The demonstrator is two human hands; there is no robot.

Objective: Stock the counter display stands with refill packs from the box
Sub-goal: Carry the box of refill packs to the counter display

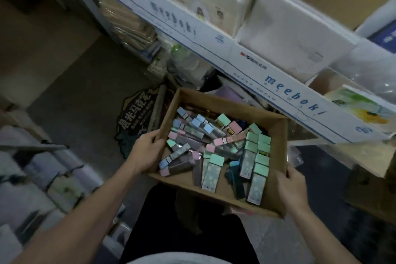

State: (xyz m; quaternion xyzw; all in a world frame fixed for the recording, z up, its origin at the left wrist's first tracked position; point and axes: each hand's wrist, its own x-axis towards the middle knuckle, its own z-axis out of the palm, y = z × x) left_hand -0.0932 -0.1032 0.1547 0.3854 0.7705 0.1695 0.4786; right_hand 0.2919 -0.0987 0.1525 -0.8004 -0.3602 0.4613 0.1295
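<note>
My L hand [147,152] & R hand [291,186] grip the box [276,141] by 2 opposite rims, fingers curled; refill packs [214,169] loose inside. Shelf [278,83] crowds its far side, floor mat [132,113] to L.

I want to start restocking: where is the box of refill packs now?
Head view, centre: the cardboard box is held between the left hand on its left wall and the right hand at its near right corner, just below the meeboki shelf.

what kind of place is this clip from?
Likely a stationery shop or its stockroom: meeboki-branded display cartons, notebooks stacked in them, and a cardboard box holding pastel-capped refill packs.
</note>
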